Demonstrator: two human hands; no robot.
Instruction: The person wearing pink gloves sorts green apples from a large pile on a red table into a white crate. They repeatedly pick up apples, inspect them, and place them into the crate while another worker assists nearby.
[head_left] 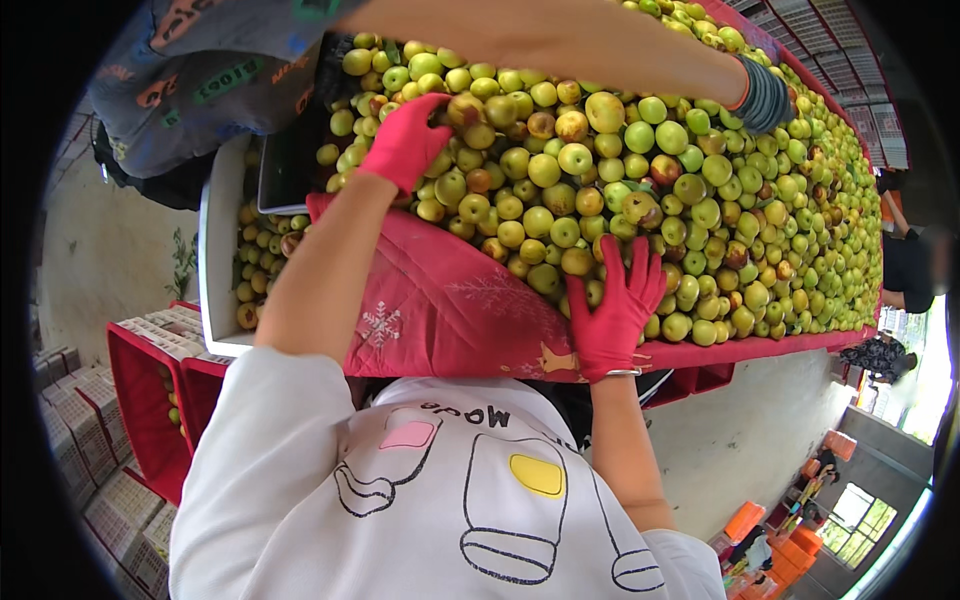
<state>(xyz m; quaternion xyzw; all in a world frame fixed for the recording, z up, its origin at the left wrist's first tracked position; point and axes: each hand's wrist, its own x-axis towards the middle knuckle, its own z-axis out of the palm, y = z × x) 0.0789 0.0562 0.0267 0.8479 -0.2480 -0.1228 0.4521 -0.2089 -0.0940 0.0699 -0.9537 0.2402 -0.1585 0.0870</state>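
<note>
A big heap of small green and brownish round fruits [640,190] covers a table draped in a red quilted cloth [440,310]. My left hand [405,140], in a red glove, reaches into the far left of the heap, its fingers curled over fruits; whether it holds one I cannot tell. My right hand [615,305], also red-gloved, lies fingers apart on the fruits at the heap's near edge. Another person's bare forearm with a grey cuff [765,95] stretches across the top of the heap.
A white tray [215,250] with more fruits stands left of the table. Red crates [145,400] and white foam-lined boxes [110,500] sit below on the left. Orange crates [790,550] and other people are far off at the lower right.
</note>
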